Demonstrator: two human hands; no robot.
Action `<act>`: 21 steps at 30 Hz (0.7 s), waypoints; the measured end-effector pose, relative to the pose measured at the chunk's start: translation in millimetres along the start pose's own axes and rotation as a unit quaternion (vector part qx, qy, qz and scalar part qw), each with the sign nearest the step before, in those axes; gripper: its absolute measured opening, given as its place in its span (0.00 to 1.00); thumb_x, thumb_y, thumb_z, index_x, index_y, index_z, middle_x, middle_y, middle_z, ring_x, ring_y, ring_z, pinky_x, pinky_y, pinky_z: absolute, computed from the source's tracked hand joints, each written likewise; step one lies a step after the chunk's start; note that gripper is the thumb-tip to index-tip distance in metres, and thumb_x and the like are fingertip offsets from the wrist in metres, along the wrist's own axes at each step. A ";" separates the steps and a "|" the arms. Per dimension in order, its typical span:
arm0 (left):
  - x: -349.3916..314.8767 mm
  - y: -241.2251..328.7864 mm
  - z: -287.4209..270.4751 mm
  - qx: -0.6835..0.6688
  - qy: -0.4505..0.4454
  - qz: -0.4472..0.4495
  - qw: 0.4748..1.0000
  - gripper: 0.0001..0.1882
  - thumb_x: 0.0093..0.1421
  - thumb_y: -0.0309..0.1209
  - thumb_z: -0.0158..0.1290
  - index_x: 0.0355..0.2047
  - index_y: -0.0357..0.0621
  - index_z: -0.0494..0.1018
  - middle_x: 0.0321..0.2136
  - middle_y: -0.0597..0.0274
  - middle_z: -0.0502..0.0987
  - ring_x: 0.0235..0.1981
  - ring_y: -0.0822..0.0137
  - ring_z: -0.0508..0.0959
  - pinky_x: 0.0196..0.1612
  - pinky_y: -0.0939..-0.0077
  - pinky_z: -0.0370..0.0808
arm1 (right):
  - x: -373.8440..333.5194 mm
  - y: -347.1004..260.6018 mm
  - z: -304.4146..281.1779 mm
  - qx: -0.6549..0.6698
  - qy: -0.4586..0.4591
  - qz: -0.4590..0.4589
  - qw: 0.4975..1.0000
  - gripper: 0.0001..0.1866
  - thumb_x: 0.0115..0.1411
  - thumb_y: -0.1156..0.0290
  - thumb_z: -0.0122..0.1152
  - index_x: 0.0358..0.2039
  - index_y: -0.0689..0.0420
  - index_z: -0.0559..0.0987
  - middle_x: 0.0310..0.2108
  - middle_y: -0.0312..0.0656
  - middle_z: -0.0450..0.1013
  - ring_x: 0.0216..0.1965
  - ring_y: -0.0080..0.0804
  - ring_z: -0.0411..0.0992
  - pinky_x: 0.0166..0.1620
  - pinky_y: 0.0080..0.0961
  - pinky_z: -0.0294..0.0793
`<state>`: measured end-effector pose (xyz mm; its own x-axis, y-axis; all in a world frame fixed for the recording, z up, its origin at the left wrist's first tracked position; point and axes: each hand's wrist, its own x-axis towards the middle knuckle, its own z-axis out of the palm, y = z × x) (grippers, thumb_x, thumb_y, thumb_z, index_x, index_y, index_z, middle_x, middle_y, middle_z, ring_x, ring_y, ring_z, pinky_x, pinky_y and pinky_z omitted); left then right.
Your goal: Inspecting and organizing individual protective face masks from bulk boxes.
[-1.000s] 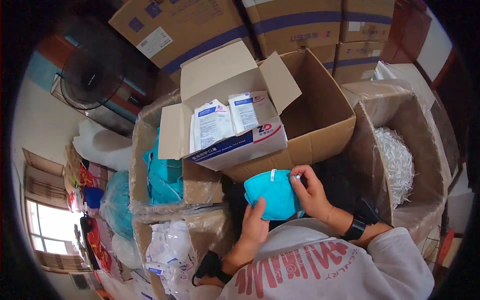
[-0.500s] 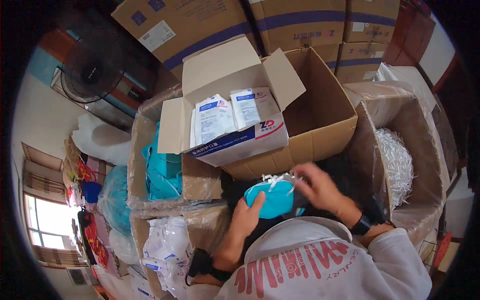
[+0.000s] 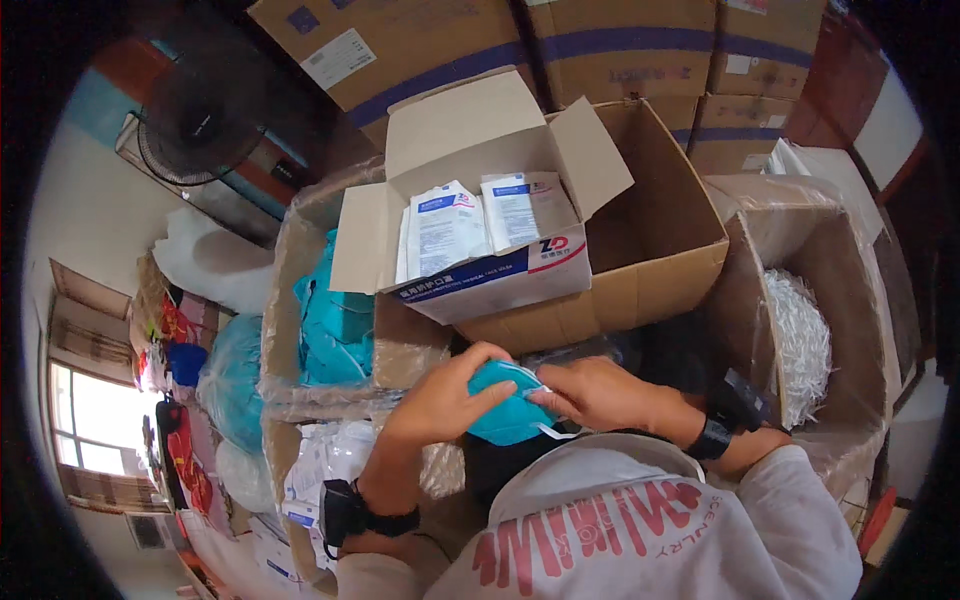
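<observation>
A teal face mask [image 3: 503,422] is held in front of my chest between both hands. My left hand [image 3: 437,400] grips its left and upper side, the thumb lying across the teal face. At the mask's right edge, my right hand [image 3: 607,397] pinches with thumb and fingertips; exactly what sits between them is partly hidden. A narrow white strip [image 3: 556,432] sticks out at the lower right of the mask. Just beyond the hands, an open white-and-blue carton [image 3: 500,290] holds upright white packets [image 3: 447,235].
The white carton rests on a large open cardboard box [image 3: 655,270]. On the left, a plastic-lined box holds teal masks [image 3: 335,325], with white packets [image 3: 325,455] in another box nearer me. White strips [image 3: 798,345] fill part of a lined box at right. Stacked cartons [image 3: 620,60] stand behind.
My left hand has moved up over the mask's left side. My right hand has come down from the bunch of white strips to pinch the right edge. The mask is turned differently.
</observation>
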<state>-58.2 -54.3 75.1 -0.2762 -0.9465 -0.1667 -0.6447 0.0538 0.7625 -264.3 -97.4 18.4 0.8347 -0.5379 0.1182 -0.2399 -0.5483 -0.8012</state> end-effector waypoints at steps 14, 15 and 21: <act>20.7 -37.0 14.5 0.025 0.337 -0.019 0.941 0.15 0.59 0.35 0.44 0.22 0.36 0.67 0.17 0.52 0.70 0.18 0.56 0.69 0.22 0.68 0.64 | -4.2 16.9 -11.3 0.219 -0.106 0.137 0.960 0.13 0.62 0.62 0.43 0.33 0.59 0.70 0.23 0.41 0.68 0.24 0.25 0.67 0.27 0.27 0.67; 14.6 -35.3 1.0 0.018 0.332 -0.027 0.943 0.15 0.59 0.36 0.44 0.21 0.36 0.67 0.16 0.53 0.69 0.18 0.59 0.69 0.22 0.69 0.64 | -7.8 26.5 -17.3 0.251 -0.121 0.126 0.952 0.13 0.62 0.62 0.43 0.34 0.59 0.70 0.24 0.38 0.67 0.25 0.23 0.66 0.28 0.24 0.67; 9.4 -42.2 -17.4 0.028 0.317 0.014 0.948 0.17 0.58 0.37 0.46 0.19 0.36 0.70 0.15 0.56 0.70 0.17 0.66 0.70 0.22 0.73 0.65 | -11.3 43.1 -35.8 0.310 -0.153 0.149 0.927 0.13 0.62 0.61 0.44 0.36 0.58 0.71 0.27 0.31 0.67 0.28 0.18 0.63 0.30 0.17 0.68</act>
<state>-21.1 -71.0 52.2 0.1785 -0.9447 0.2752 -0.6854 0.0813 0.7236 -301.8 -138.0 3.6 0.9011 -0.3483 -0.2584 -0.2308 0.1195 -0.9656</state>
